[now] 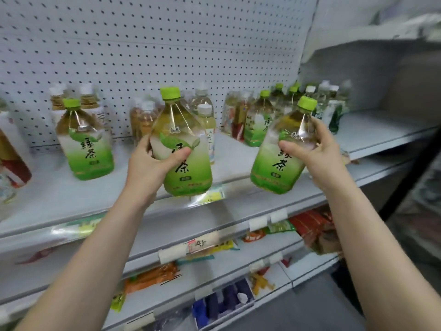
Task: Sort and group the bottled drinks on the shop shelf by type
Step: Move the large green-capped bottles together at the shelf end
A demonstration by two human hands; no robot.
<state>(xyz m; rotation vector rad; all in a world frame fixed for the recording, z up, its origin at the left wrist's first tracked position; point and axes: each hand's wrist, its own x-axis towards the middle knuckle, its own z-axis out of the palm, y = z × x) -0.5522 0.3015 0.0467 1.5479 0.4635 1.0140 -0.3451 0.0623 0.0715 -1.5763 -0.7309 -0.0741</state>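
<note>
My left hand grips a green tea bottle with a green cap, held upright above the front of the shelf. My right hand holds a second green tea bottle, tilted to the right. A third green tea bottle stands on the shelf at the left. Behind it are white-capped amber bottles. Pale white-capped bottles stand behind the left-hand bottle. A mixed cluster of green-capped and white-capped bottles stands at the back right.
A red-and-white labelled bottle stands at the far left edge. A pegboard wall backs the shelf. Lower shelves hold snack packets and price tags. A grey shelf unit stands to the right.
</note>
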